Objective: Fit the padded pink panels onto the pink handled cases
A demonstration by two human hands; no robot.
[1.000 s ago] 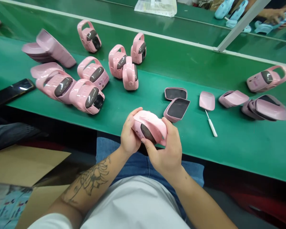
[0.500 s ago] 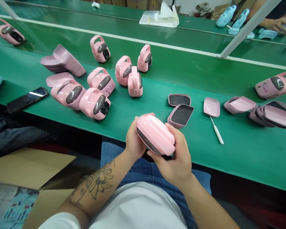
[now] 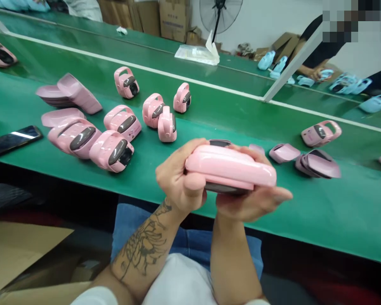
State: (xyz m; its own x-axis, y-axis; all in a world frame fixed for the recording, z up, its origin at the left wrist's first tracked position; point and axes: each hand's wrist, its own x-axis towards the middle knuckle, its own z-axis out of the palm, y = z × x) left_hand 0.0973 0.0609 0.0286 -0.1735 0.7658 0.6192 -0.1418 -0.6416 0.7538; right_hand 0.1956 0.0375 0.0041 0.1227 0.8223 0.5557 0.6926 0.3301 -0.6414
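I hold a pink plastic case [image 3: 230, 166] flat in front of me, raised above the green table's [image 3: 209, 114] near edge. My left hand [image 3: 177, 182] grips its left end, thumb pressed on the side. My right hand [image 3: 252, 201] supports it from below, fingers curled under the dark underside. Several finished pink cases [image 3: 109, 150] with dark windows lie on the table to the left. Loose pink lids [image 3: 317, 163] lie to the right, partly hidden behind the held case.
A stack of pink shells [image 3: 68, 91] and a dark phone [image 3: 11, 140] lie at the left. A white post [image 3: 292, 63] crosses the belt. Another person sits at the far right among light blue cases [image 3: 346, 82]. Cardboard [image 3: 22, 245] is by my left knee.
I lifted the pink case higher and turned it flat, its pink top facing me. The view tilted up, showing more of the room; the dark-lined lids are now hidden behind the case.
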